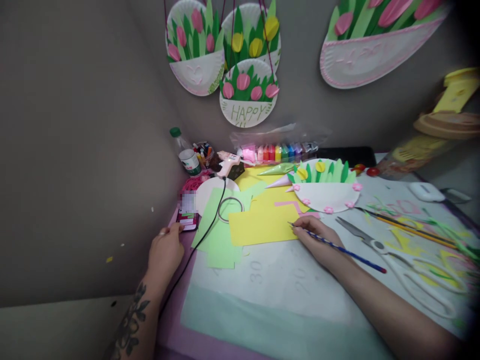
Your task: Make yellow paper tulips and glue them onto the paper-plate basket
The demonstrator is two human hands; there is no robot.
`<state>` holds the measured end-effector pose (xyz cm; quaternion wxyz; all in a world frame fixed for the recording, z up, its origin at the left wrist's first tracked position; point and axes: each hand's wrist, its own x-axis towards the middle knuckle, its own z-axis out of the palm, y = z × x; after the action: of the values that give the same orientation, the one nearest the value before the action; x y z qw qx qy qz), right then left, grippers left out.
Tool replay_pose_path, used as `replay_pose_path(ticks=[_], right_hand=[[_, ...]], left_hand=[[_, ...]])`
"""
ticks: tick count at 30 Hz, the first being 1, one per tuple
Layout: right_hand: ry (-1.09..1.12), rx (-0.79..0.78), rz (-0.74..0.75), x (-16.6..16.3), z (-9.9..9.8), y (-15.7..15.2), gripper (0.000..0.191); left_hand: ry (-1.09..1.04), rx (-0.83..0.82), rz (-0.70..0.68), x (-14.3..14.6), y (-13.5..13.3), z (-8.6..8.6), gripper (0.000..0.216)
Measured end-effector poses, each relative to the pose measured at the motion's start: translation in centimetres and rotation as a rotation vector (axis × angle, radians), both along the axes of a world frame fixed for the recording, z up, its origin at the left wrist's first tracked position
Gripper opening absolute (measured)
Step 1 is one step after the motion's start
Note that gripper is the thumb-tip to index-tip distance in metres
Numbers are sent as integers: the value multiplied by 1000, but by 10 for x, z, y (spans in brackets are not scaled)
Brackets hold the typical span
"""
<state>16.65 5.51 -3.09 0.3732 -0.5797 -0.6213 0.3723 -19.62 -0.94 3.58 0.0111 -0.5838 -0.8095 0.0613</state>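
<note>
My right hand (317,240) is closed round a dark blue pencil (345,251), its tip over the right part of a yellow paper sheet (262,227). The hand rests by that sheet's right edge. At the left table edge my left hand (167,250) reaches to the lower edge of a phone (187,221) with a lit screen; its fingers are partly hidden but hold nothing that I can see. Light green paper (221,255) lies partly under the yellow sheet. Behind my right hand is a paper-plate basket (324,195) with green leaves and yellow tulips.
White-handled scissors (405,272) lie open right of my right hand, near paper scraps (446,265). A black cord (195,247) runs from a pink glue gun (228,164) across the green paper. A bottle (187,157) and paint tubes (281,153) stand at the back.
</note>
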Motion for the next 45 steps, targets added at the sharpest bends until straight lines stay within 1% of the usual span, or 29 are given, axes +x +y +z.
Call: replay_pose_path(ticks=[8,17,24,27,33,37,42,45], right_hand=[[-4,-35,1,0,1,-2,15],[-1,-8,-8,1,-6,-1,15],[-27,45,-114,2,-1,-6,12],[-53,55,-92,2,2,-6,11],[-97,86,11,3,3,-5,17],[-102,81,15,3,1,-5,22],[-108,99,29,4,1,-6,23],[-95,102,39,5,0,-6,25]], left_hand=[[-17,-6,-3,2,0,-1,41],[-25,-31,43,6,9,5,34],[-45,-34,0,2,10,6,31],[-34,-35,-8,2,9,6,31],[20,-35,-4,7,9,5,30],[32,-34,-19,7,9,5,29],[45,-49,-8,7,10,5,27],[63,-46,-30,7,11,3,24]])
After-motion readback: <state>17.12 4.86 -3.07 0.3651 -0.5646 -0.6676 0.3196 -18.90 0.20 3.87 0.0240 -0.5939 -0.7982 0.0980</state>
